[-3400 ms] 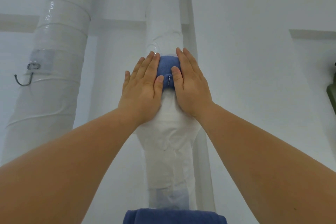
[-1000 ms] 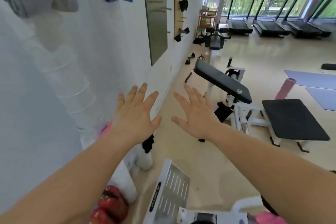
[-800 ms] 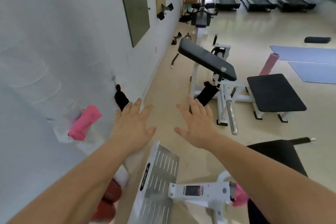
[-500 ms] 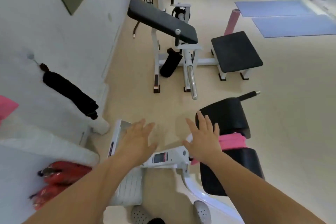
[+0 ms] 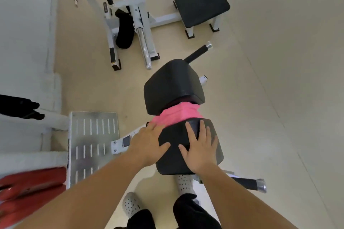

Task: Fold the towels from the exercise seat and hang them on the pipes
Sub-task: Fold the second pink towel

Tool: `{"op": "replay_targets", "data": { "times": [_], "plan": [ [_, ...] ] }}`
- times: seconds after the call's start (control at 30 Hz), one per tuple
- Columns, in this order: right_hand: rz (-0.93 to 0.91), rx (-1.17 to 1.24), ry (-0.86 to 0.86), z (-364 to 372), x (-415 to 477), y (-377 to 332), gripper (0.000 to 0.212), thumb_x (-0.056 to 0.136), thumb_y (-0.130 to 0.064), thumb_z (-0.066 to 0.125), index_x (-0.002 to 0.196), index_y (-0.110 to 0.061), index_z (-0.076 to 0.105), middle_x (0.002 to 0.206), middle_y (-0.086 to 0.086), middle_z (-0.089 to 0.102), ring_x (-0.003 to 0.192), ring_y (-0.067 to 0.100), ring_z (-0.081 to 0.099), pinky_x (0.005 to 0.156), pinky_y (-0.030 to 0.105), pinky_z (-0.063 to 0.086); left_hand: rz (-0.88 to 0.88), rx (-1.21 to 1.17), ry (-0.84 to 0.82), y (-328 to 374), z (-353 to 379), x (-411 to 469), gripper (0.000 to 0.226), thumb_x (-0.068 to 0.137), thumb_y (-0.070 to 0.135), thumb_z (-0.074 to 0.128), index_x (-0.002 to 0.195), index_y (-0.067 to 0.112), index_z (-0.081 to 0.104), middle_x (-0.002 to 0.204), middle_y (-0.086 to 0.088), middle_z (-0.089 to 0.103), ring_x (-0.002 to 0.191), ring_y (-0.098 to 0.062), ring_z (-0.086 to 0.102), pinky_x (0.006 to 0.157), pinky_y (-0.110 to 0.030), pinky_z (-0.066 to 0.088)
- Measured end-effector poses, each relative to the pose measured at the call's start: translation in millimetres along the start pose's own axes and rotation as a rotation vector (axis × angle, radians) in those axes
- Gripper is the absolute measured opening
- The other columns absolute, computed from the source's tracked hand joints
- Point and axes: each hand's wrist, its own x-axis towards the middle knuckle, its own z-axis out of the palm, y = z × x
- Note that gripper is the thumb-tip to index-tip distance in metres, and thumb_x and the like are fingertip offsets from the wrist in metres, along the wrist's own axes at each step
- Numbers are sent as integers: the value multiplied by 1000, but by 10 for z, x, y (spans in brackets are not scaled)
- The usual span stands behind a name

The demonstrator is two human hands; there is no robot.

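A pink towel (image 5: 176, 115) lies on the seat, tucked between the near black pad (image 5: 173, 134) and the far pad (image 5: 171, 85). The left hand (image 5: 147, 145) is flat and holds nothing; its fingertips are right at the towel's left edge. The right hand (image 5: 201, 148) lies flat on the near pad, fingers spread. A metal plate (image 5: 93, 141) sits on the floor to the left.

Upper pad (image 5: 173, 85) overhangs towel (image 5: 176, 115) — left side open.
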Motion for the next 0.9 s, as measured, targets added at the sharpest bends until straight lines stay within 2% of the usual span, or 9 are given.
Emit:
{"op": "replay_targets", "data": {
  "times": [0.17,0.27,0.37,0.5,0.57,0.63,0.7,0.77,0.9],
  "plan": [
    [20,151,74,43,225,-8,75,91,-70,39,154,-48,4,169,12,3,155,38,6,123,58,17,-13,-71,11,69,158,527,65,97,47,59,154,28,33,159,-1,39,142,-25,42,117,-46,39],
    [38,185,124,84,267,-6,77,86,-69,44,153,-46,15,168,12,10,153,38,15,120,56,24,-94,-185,30,60,244,900,60,94,53,54,147,29,39,147,-1,50,129,-25,54,107,-47,50],
    [38,185,179,133,283,-5,76,83,-67,49,152,-44,26,167,13,16,150,39,23,116,57,32,-176,-285,30,-40,453,1284,66,85,62,42,139,23,47,139,-5,56,117,-28,60,99,-49,55],
    [43,174,132,136,312,12,77,85,-69,46,151,-49,15,169,7,2,154,35,13,120,55,26,-284,-398,99,195,485,1367,57,98,35,53,146,7,41,148,-13,37,122,-35,55,106,-51,48],
    [40,182,138,131,313,15,76,84,-68,47,150,-50,14,169,6,1,154,35,13,121,54,24,-323,-486,143,236,526,1379,61,93,43,53,144,10,44,145,-11,44,122,-32,56,106,-50,49],
    [42,188,137,123,313,16,75,84,-67,47,149,-50,15,168,6,3,153,35,15,120,55,25,-356,-574,179,168,618,1456,72,77,59,44,133,16,55,130,-10,59,114,-32,62,100,-52,53],
    [46,186,129,125,322,20,73,85,-67,46,149,-51,14,168,6,5,154,35,14,121,55,24,-406,-644,190,102,666,1544,74,68,62,40,122,16,61,115,-8,66,104,-32,65,94,-52,55],
    [48,185,131,132,327,20,73,85,-66,45,150,-52,12,168,7,7,154,36,14,120,55,25,-453,-722,159,173,550,1531,60,76,56,47,118,16,63,108,-5,68,101,-31,65,95,-51,55],
    [48,175,128,153,336,18,76,85,-65,44,151,-52,9,167,8,7,154,36,14,120,56,25,-446,-788,130,172,529,1554,42,95,39,59,130,15,59,108,1,62,103,-26,59,98,-44,52]
  ]
}}
